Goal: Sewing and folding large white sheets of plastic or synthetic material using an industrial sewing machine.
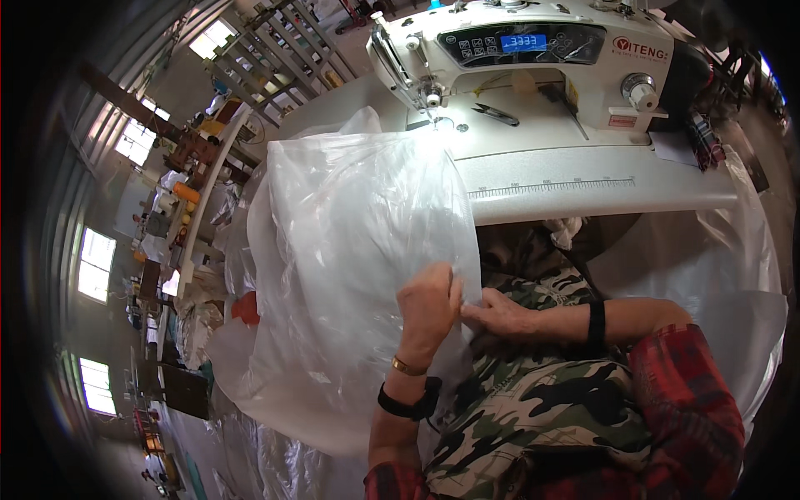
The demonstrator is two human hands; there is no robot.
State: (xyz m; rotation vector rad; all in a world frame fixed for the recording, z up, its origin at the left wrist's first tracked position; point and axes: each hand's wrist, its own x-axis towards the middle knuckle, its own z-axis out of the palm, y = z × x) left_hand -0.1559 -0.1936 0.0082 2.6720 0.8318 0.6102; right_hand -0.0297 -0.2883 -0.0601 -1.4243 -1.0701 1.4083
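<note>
A large sheet of translucent white plastic (358, 217) hangs over the front of the sewing table, its top corner lying under the needle area of a white sewing machine (533, 46). My left hand (429, 304) is closed on the sheet's right edge, well below the table top. Close beside it, my right hand (500, 314) pinches the same edge, fingertips nearly meeting the left hand. The machine's lamp lights the sheet's corner brightly, so detail at the needle is washed out.
On the machine bed lie thread snips (496, 114). A ruler strip (550, 182) runs along the table's front edge. More plastic sheeting (742, 308) hangs at the right. Far left stands a cluttered bench (204, 208), with an orange cone (185, 192) on it.
</note>
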